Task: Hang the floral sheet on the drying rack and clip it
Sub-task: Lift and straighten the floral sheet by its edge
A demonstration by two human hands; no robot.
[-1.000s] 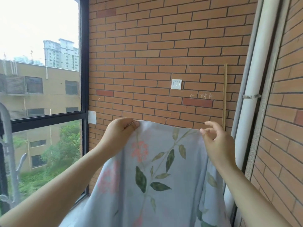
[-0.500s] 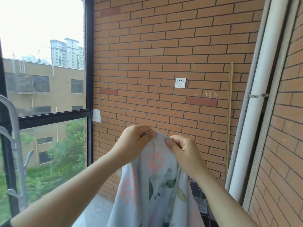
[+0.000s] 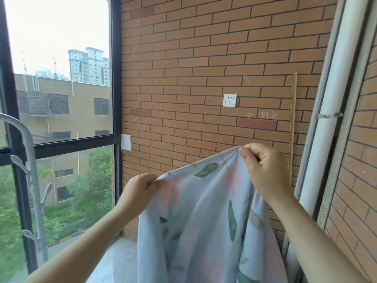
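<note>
The floral sheet [image 3: 206,217], pale blue with pink flowers and green leaves, hangs in front of me from both hands. My left hand [image 3: 138,189] pinches its top edge low on the left. Higher up on the right, my right hand [image 3: 263,168] pinches the same edge, so the edge slopes up to the right. A grey metal rack [image 3: 30,170] with curved top bar and side hooks stands at the far left by the window, apart from the sheet. No clips are in view.
A brick wall [image 3: 204,58] with a white socket [image 3: 229,100] faces me. A black-framed window [image 3: 116,99] fills the left. White pipes [image 3: 326,139] and a thin wooden rod [image 3: 292,127] run up the right corner. Pale floor [image 3: 120,254] shows below.
My hands came close together half a second ago and have now spread apart again; the right hand rose and moved right, the left dropped lower, stretching the sheet's top edge.
</note>
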